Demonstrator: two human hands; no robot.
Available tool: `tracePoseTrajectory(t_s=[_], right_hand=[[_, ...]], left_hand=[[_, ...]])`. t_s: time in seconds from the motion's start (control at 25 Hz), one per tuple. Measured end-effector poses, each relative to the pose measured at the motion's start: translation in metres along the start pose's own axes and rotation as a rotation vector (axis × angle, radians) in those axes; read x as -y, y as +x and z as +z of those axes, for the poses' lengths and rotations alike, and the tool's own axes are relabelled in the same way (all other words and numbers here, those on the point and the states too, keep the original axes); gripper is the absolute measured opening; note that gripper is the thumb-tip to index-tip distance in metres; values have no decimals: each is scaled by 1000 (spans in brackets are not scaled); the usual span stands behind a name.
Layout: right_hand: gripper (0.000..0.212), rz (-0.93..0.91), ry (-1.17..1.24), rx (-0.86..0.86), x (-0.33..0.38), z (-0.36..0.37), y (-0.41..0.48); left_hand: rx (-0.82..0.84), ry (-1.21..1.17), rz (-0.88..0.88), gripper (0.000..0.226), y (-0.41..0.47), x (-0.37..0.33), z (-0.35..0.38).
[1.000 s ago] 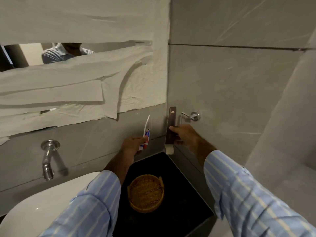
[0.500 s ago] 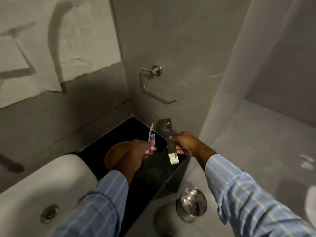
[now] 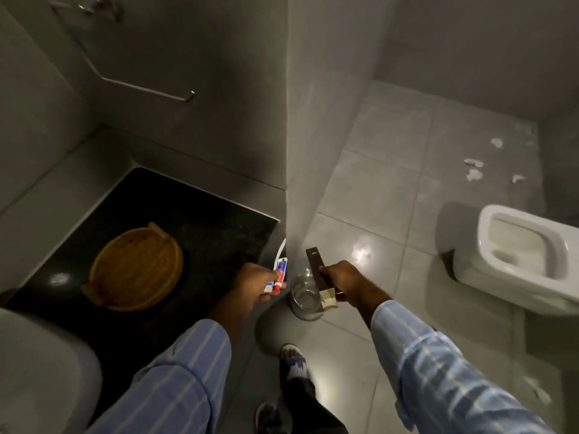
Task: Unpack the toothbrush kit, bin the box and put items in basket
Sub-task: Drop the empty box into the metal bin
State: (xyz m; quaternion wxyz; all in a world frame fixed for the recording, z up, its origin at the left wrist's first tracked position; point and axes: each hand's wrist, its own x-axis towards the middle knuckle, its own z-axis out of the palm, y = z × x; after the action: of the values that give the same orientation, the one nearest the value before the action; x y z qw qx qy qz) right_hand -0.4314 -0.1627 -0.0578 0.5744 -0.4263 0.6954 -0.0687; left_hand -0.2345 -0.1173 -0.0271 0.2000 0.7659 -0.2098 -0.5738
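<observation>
My left hand (image 3: 253, 285) grips a white toothbrush (image 3: 281, 248) together with a small red, white and blue toothpaste tube (image 3: 279, 275), just past the right edge of the black counter (image 3: 216, 223). My right hand (image 3: 346, 281) holds a long dark brown box (image 3: 315, 267), its pale open end (image 3: 329, 299) pointing toward me. The box hangs over a small shiny metal bin (image 3: 303, 297) that stands on the floor. A round woven basket (image 3: 136, 267) lies on the counter, left of my left hand.
A white sink (image 3: 40, 368) fills the lower left corner. A white toilet (image 3: 526, 255) stands at the right. A grey wall corner (image 3: 289, 126) rises behind the bin. White scraps (image 3: 474, 169) lie on the tiled floor. My sandalled foot (image 3: 293, 361) is below the bin.
The view has swung down and to the right, from the wall and mirror to the floor. My right hand carried the box over the metal bin. My left hand kept its grip.
</observation>
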Motion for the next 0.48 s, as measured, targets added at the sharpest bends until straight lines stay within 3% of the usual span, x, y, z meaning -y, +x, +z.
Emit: tracePoseTrajectory(t_s=[0.32, 0.48], right_hand=[[31, 212, 77, 10, -87, 9, 87], [27, 326, 380, 16, -96, 13, 116]], left_hand=[[48, 67, -75, 21, 79, 22, 50], [46, 63, -67, 15, 110, 25, 53]])
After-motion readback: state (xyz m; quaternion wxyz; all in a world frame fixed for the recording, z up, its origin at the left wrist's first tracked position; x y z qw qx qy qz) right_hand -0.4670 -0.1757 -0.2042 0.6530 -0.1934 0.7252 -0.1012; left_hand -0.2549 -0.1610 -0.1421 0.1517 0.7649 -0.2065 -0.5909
